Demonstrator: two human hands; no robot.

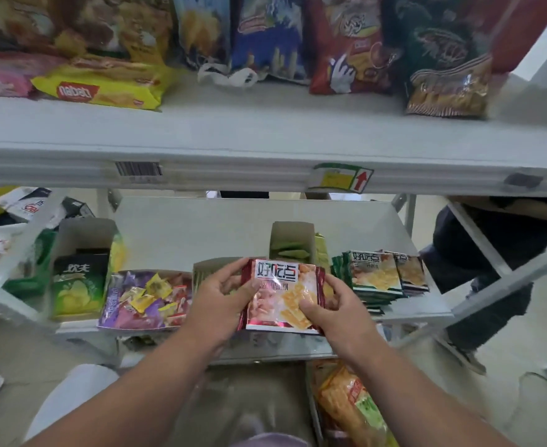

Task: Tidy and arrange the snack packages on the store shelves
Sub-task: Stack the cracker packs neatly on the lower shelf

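Note:
A small stack of red-edged cracker packets [282, 295] is held over the front of the lower shelf [182, 227]. My left hand [223, 291] grips its left edge and my right hand [333, 304] grips its right edge, thumb on the front. To the right lies a pile of green-edged packets of the same brand [372, 275], with brown-edged ones [411, 272] beside it. Left of my hands sits a purple candy bag [146, 298]. A green chip box [78, 282] stands further left.
The upper shelf [265, 137] carries a yellow wafer pack [104, 85], blue, red and dark green chip bags. An open carton [293, 240] stands behind the held packets. Another person's legs [491, 272] are at the right beyond the shelf. An orange-green bag [353, 404] lies below.

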